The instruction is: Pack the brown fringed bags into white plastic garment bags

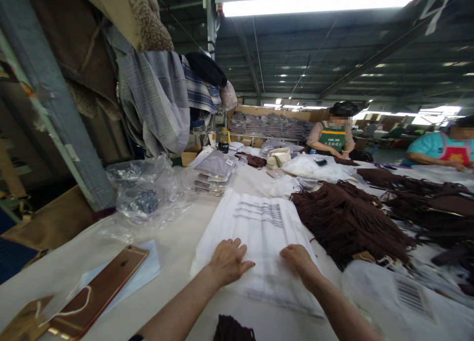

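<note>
A stack of white plastic bags [255,232] with lines of black print lies flat on the table in front of me. My left hand [228,263] rests on its left part, thumb stretched out and fingers slightly bent, gripping nothing that I can see. On the right part lies my right hand [299,263], palm down; its fingers point inward and are partly hidden. Below the stack, at the bottom edge of the view, is a dark brown fringed piece [234,328].
A heap of brown fringed goods [351,222] lies to the right, near a white bag with a barcode [400,296]. On the left are a phone [103,286] and crumpled clear plastic [148,192]. Grey packed items [217,165] lie ahead. Two people work across the table.
</note>
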Available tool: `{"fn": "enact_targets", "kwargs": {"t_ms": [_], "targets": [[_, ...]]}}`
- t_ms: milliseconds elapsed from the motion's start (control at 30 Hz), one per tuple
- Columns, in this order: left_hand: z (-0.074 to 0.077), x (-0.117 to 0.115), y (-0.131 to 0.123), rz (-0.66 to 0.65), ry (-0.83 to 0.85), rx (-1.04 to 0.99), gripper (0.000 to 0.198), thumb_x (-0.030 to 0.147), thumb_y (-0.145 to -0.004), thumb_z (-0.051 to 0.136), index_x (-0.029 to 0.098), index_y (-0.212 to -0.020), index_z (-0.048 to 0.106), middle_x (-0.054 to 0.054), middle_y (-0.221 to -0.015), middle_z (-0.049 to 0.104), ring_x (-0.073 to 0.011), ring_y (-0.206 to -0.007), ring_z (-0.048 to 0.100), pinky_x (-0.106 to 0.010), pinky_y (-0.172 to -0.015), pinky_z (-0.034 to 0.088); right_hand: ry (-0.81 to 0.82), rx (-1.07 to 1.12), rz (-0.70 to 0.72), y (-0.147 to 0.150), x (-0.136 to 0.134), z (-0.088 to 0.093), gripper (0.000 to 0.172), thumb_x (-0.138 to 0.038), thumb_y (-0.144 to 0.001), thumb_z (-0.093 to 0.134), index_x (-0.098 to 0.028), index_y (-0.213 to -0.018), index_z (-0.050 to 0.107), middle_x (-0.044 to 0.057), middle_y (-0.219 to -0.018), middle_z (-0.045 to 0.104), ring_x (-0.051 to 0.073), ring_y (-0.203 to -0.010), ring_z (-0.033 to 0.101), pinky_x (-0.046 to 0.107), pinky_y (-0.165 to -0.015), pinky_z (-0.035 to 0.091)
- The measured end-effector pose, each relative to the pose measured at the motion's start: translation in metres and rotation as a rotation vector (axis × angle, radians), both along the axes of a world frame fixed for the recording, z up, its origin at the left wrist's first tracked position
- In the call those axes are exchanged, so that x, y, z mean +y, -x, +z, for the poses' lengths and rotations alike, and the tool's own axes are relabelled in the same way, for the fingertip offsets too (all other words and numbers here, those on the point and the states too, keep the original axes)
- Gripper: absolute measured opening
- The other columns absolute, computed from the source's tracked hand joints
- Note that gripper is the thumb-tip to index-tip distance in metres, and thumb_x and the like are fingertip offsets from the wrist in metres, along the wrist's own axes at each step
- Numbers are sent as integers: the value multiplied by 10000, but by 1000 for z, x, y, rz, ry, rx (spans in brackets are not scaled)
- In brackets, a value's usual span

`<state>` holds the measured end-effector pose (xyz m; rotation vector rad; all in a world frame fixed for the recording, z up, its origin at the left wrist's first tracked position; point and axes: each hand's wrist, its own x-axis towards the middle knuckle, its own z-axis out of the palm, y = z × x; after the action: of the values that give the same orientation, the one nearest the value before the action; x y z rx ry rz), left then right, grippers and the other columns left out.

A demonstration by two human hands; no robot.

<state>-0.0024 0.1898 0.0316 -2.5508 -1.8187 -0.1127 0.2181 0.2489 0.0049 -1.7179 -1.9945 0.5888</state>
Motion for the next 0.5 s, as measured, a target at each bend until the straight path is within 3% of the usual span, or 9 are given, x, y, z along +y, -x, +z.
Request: {"fn": "enact_targets", "kwargs": {"t_ms": [167,300,400,500], "targets": [[1,2,-6,4,-22,-1,482,563,-869,415,133,-1014,580,-125,-991,611,-290,-934,585,-424,-806,460,-165,-40,52,2,-12,7,215,-315,-906,453,-177,-779,557,-26,-681,585,109,-632,564,262,-604,457],[1,10,-11,-32,-9,27,216,232,-917,395,140,-968,583,-102,-954,627,-249,-932,586,-377,-795,464,-403,-91,145,-2,-19,10,247,-349,-923,366,-208,-805,531,17,-739,600,152,-693,572,277,-635,439],[4,14,-7,-12,1,59,265,13,-832,370,124,-936,587,-112,-928,632,-235,-917,592,-362,-784,466,-564,-157,246,-7,-24,12,301,-345,-947,293,-210,-798,518,33,-724,581,158,-671,558,280,-633,426],[10,15,5,30,-7,83,314,-32,-798,354,124,-940,586,-119,-941,626,-237,-934,587,-367,-799,463,-682,-240,377,-14,-32,14,275,-365,-946,329,-213,-826,525,22,-698,564,147,-625,542,262,-595,419]]}}
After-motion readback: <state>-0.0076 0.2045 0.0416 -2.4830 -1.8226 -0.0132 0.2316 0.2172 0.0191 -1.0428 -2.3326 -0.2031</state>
